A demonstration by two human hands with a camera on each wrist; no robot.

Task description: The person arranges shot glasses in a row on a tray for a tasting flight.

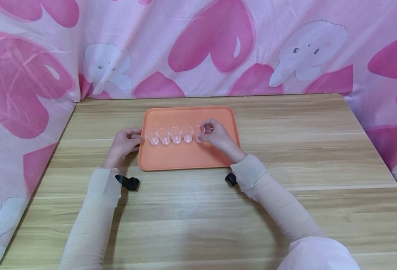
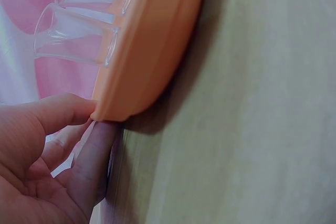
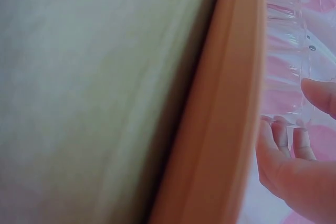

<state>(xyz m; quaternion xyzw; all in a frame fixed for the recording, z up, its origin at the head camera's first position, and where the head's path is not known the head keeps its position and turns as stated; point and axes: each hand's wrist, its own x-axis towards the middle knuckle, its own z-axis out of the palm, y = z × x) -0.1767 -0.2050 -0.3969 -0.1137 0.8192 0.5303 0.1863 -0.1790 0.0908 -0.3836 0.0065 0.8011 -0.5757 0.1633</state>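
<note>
Several small clear plastic cups (image 1: 176, 135) stand upright in a row across the orange tray (image 1: 185, 159). At the tray's left edge, my left hand (image 1: 124, 144) pinches the rim, thumb on top and fingers lower down, as the left wrist view shows. The leftmost cup (image 2: 79, 35) is just beyond that thumb. My right hand (image 1: 218, 137) reaches over the tray's right part and holds the rightmost cup (image 1: 199, 134). In the right wrist view its thumb (image 3: 319, 95) is at the cup's rim, with the fingers (image 3: 273, 140) along the side; the hand partly hides this cup in the head view.
The tray lies on a wood-grain table (image 1: 185, 210). A pink curtain (image 1: 198, 45) with hearts and white cartoon animals hangs behind and beside it. Black wrist cameras (image 1: 129, 182) are worn at both cuffs.
</note>
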